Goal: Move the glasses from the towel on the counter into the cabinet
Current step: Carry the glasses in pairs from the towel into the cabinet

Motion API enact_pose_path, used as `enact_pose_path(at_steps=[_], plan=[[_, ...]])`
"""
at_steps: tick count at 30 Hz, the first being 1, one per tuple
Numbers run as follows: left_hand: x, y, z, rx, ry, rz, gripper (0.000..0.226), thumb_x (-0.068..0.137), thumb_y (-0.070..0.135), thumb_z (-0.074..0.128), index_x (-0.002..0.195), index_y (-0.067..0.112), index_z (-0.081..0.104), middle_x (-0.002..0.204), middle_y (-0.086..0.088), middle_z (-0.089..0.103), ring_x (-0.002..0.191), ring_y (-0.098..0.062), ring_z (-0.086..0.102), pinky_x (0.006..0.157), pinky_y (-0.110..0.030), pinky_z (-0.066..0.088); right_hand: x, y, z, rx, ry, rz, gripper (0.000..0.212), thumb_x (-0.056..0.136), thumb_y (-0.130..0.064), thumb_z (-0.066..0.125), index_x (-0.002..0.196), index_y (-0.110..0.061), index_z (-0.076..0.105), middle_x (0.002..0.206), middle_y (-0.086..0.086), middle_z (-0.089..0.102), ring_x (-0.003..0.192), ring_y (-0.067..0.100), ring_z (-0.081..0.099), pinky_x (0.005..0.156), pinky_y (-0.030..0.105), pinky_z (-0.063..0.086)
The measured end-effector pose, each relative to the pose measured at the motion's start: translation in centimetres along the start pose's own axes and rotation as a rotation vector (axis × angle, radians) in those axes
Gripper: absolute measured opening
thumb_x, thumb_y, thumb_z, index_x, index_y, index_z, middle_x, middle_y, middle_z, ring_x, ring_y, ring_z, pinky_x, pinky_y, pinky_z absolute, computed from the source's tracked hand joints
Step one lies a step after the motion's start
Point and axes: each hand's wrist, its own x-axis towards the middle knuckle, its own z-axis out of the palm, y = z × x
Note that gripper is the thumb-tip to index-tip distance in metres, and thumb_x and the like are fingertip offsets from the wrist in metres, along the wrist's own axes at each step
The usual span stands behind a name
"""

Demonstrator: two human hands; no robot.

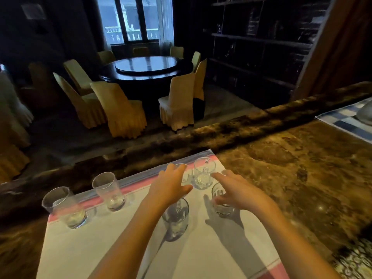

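Note:
A white towel (104,244) with pink stripes lies on the brown marble counter (291,178). Several clear glasses stand on it: one at the far left (66,208), one beside it (109,192), one near the middle under my left wrist (176,220), one at the far edge (203,175) and one at the right (221,200). My left hand (171,185) hovers with fingers spread over a partly hidden glass at the far edge. My right hand (237,190) is open, its fingers over the right glass, holding nothing.
A blue checked cloth (346,121) with a glass object lies at the counter's far right. Beyond the counter's raised edge stand a round dark table (147,69), several covered chairs and dark shelving (261,43). A patterned object (354,260) sits at bottom right.

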Motion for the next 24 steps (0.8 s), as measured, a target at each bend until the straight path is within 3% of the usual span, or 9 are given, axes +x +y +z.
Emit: enact_pose_path(at_steps=[4,7,15,20,24], plan=[[3.3,0.2,1.7,0.06,-0.047,-0.035,0.085,0.082,0.056,0.068,0.151,0.039,0.022,0.162,-0.006,0.016,0.14,-0.039,0.035,0.106,-0.051,0.044,-0.6,0.5,2.0,-0.009,-0.038,0.002,0.081,0.082,-0.039,0.075,0.145,-0.044,0.025,0.151,-0.002,0.031,0.124,0.024,0.046,0.087,0.033,0.054],[4.8,0.2,2.2,0.104,-0.086,-0.029,0.084,0.082,0.051,0.071,0.15,0.037,0.024,0.159,-0.008,0.024,0.137,-0.041,0.037,0.105,-0.052,0.044,-0.7,0.7,2.3,-0.005,-0.017,-0.007,0.078,0.085,-0.04,0.07,0.146,-0.042,0.023,0.152,0.001,0.029,0.125,0.026,0.044,0.088,0.032,0.052],[5.7,-0.4,2.3,0.065,-0.054,-0.047,0.078,0.077,0.041,0.08,0.143,0.035,0.039,0.144,-0.008,0.039,0.12,-0.036,0.053,0.095,-0.045,0.053,-0.5,0.7,2.0,-0.022,0.018,-0.021,0.07,0.085,-0.042,0.069,0.144,-0.041,0.032,0.137,0.001,0.043,0.104,0.019,0.053,0.065,0.02,0.048],[4.0,-1.3,-0.8,0.037,0.009,-0.045,0.075,0.076,0.043,0.08,0.139,0.035,0.041,0.142,-0.008,0.04,0.116,-0.032,0.054,0.095,-0.043,0.053,-0.6,-0.4,0.1,-0.047,0.051,-0.035,0.074,0.083,-0.043,0.071,0.145,-0.039,0.032,0.136,-0.001,0.045,0.098,0.017,0.055,0.07,0.022,0.051],[1.1,-2.4,-5.5,-0.019,0.082,-0.049,0.075,0.075,0.04,0.082,0.138,0.037,0.042,0.136,-0.005,0.042,0.112,-0.027,0.053,0.093,-0.039,0.053,-1.1,-3.4,-3.3,-0.064,0.155,-0.091,0.077,0.082,-0.041,0.074,0.145,-0.039,0.031,0.142,-0.002,0.04,0.109,0.019,0.053,0.083,0.03,0.053]])
